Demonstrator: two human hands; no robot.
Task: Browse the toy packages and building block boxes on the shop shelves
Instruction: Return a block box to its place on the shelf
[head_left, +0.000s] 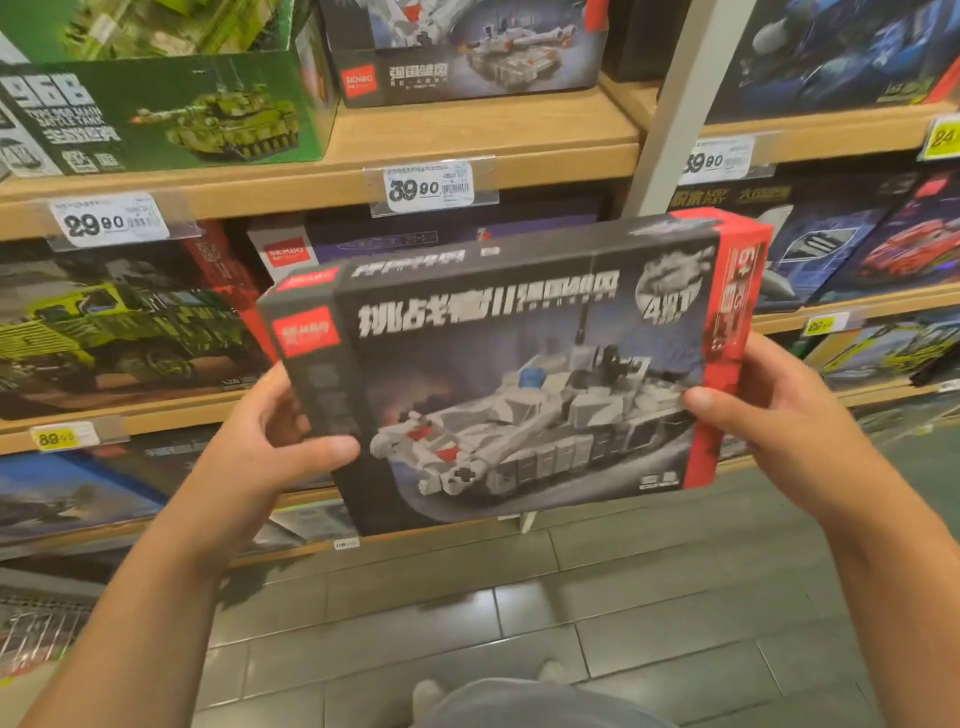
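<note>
Tank box (519, 374): held off the shelves, tilted face-up toward the viewer, probably for reading. Left hand (275, 447) clamps its 9 o'clock edge, right hand (774, 415) its 3 o'clock edge. Beyond, at 12 o'clock: shelf (467, 150), price tag (430, 186), green box (171, 114).

Before us the tank box (519, 374) fills the middle and blocks our way to the shelves (467, 150) behind it. These shelves are packed with boxes, like the green box (171, 114). Below, over the tiled floor (571, 623), we see open room.
</note>
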